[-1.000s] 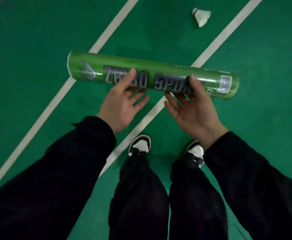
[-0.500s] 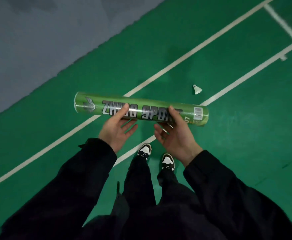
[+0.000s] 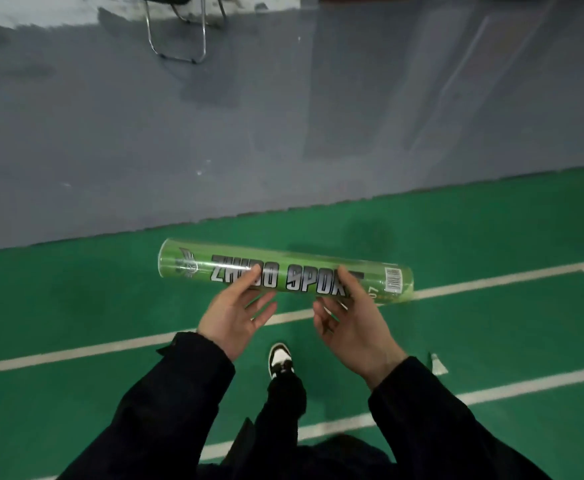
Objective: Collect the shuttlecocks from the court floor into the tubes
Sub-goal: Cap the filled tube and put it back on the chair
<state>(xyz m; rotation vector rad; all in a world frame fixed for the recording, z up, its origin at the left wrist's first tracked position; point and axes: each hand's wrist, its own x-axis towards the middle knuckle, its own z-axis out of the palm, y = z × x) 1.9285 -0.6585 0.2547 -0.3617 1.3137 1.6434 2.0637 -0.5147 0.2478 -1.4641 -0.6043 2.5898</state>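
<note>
Both grips were clamped on the tube (image 3: 285, 274): thumbs lay on top over the lettering, with loosely spread fingers beneath. The tube was translucent green, printed in silver-and-black capitals, with a barcode label near its right end, and was held level at mid-height. The left hand (image 3: 236, 312) and right hand (image 3: 351, 318) faced palm-up from dark sleeves. A shuttlecock (image 3: 437, 364) lay on the green floor (image 3: 76, 306) at lower right.

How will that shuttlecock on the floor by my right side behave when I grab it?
The shuttlecock is small with a white feathery skirt, so it is probably very light and easily crushed. It sits loose on the green court floor, so a nudge would likely tip it or send it skidding.
</note>
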